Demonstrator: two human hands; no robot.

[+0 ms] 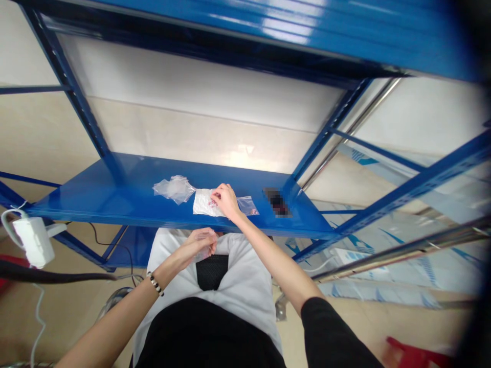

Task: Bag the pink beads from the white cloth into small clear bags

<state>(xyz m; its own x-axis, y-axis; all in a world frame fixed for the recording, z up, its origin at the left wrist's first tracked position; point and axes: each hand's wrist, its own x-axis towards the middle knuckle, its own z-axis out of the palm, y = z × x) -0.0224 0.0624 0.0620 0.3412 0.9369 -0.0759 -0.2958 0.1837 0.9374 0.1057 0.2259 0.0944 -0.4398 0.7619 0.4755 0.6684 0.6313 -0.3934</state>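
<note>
My right hand (226,200) is over a crinkled white sheet (201,204) on the blue shelf, its fingertips pinched together among small reddish pieces (213,202). Whatever the fingertips grip is too small to make out. Below the shelf's front edge, above my lap, my left hand (200,243) has its fingers curled round a clear plastic bag (199,254). A loose pile of clear plastic bags (174,189) lies left of the white sheet. Just right of my right wrist rests a clear zip bag (245,203) with some small reddish pieces in its corner.
A dark, pixelated object (276,202) lies toward the right of the blue shelf (126,197). Another shelf (238,20) hangs overhead, with metal uprights at both sides. A white power adapter (34,240) with cables hangs at the left. Wrapped panels and a metal pipe stand on the right.
</note>
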